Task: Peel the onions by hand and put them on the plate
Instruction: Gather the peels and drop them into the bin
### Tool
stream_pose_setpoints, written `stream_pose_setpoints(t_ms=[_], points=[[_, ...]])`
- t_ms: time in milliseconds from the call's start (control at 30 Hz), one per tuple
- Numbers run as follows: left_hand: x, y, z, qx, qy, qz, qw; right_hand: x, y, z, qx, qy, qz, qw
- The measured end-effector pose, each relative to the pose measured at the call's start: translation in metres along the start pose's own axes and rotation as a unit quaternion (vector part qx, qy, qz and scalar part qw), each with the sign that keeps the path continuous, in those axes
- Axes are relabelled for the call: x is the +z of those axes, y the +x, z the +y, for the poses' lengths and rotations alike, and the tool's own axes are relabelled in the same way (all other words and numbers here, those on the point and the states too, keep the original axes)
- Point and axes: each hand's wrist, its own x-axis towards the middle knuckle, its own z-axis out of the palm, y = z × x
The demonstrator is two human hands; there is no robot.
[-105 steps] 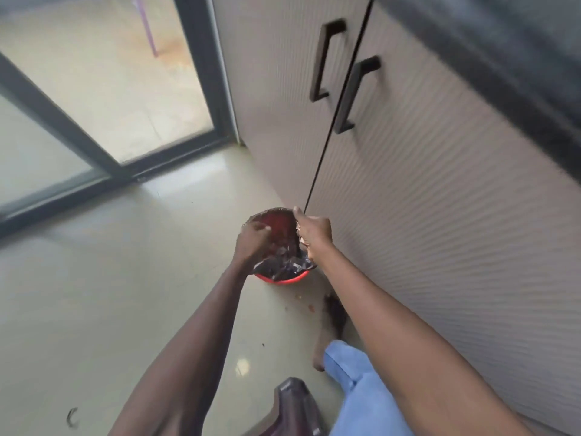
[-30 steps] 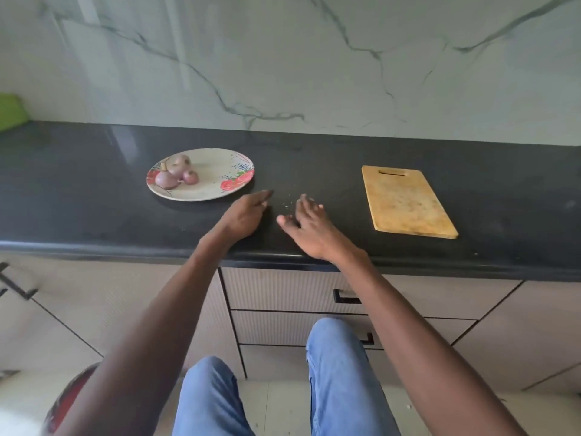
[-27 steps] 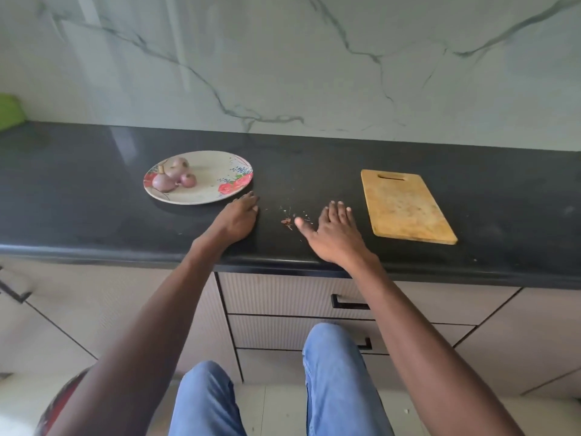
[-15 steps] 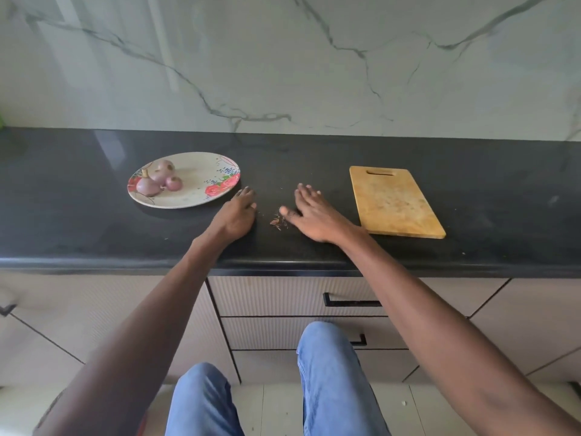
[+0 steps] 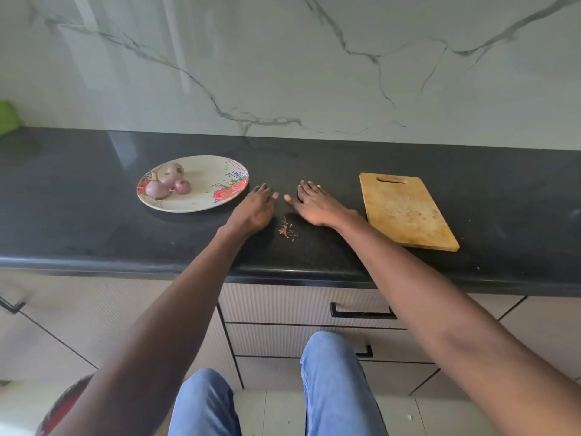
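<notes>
Three peeled purple onions (image 5: 166, 183) lie together on the left side of a floral plate (image 5: 217, 179) on the black counter. My left hand (image 5: 254, 210) lies flat on the counter just right of the plate, fingers straight. My right hand (image 5: 316, 204) lies flat beside it, fingers straight, thumb pointing toward the left hand. A small heap of onion skin scraps (image 5: 286, 229) sits on the counter between and just in front of the two hands. Neither hand holds anything.
A wooden cutting board (image 5: 405, 212) lies to the right of my right hand. The counter's front edge (image 5: 283, 273) runs above drawers with black handles. A red bin (image 5: 63, 404) stands on the floor at lower left. My knees are below.
I turned from the red bin on the floor back to the counter. Both hands swept inward and forward over the surface, gathering the skin scraps into a small heap now behind the fingertips.
</notes>
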Motion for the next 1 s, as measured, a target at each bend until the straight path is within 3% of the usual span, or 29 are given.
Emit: stream_pose_setpoints(t_ms=[100,367,467,567,600,667,767,900,1000], points=[[0.001,0.005,0.005,-0.024,0.032,-0.008,0.999,0.002,0.015,-0.010,-0.037,0.000,-0.013,0.999],[-0.004,-0.068,0.005,0.048,0.044,-0.066,0.996,0.021,-0.054,-0.004,-0.150,0.100,-0.003,0.984],[-0.004,-0.084,0.001,0.038,-0.046,-0.069,0.996,0.024,-0.079,-0.009,-0.148,0.154,-0.026,0.977],[-0.007,-0.090,0.003,0.021,-0.178,-0.047,0.983,0.018,-0.097,-0.008,-0.091,0.256,-0.010,0.962],[-0.008,-0.090,0.003,0.011,-0.220,-0.026,0.975,0.018,-0.102,-0.007,-0.064,0.246,0.010,0.967],[-0.009,-0.084,0.000,-0.019,-0.316,0.013,0.949,0.024,-0.107,-0.008,-0.008,0.114,0.030,0.993],[-0.006,-0.074,-0.001,-0.046,-0.389,0.030,0.919,0.040,-0.110,-0.027,-0.004,-0.026,0.023,0.999],[-0.003,-0.066,-0.003,-0.060,-0.465,0.065,0.881,0.045,-0.100,-0.063,-0.060,0.009,0.033,0.998],[-0.007,-0.067,-0.008,-0.078,-0.546,0.096,0.829,0.035,-0.092,-0.059,-0.051,0.203,0.075,0.975]])
